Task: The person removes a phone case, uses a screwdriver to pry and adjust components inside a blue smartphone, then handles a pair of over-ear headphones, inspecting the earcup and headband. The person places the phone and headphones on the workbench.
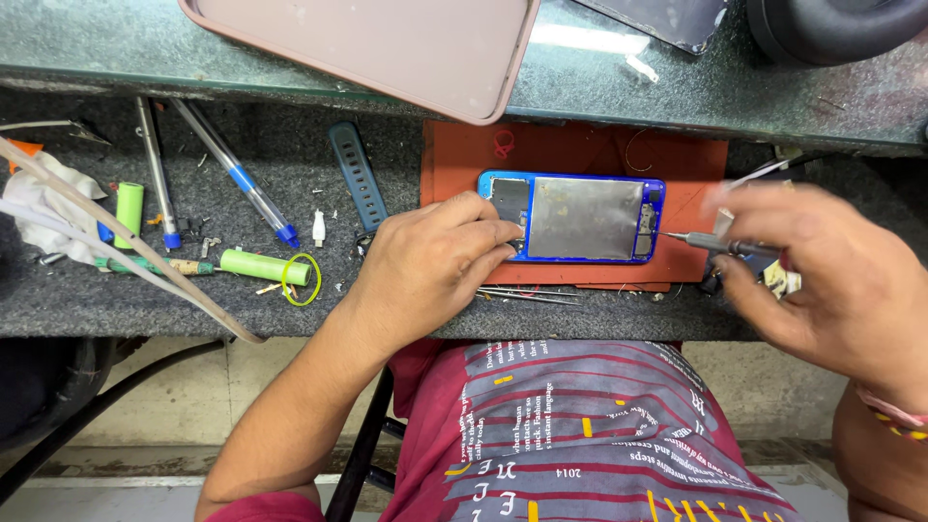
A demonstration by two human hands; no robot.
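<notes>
An opened blue phone [580, 217] with a bare metal plate inside lies on a red-orange mat [580, 145]. My left hand [435, 266] rests on the phone's left end, fingertips pressing its lower left corner. My right hand [822, 275] grips a slim grey screwdriver [720, 245]; its tip touches the phone's right edge. The right hand is blurred.
A pink tray [387, 48] and a dark round object [831, 24] sit on the glass shelf behind. On the grey bench to the left lie pens [237, 179], green cells [263, 266], a yellow ring [302, 280], a dark watch strap [358, 176], tubing and white cloth. Tweezers [527, 293] lie below the mat.
</notes>
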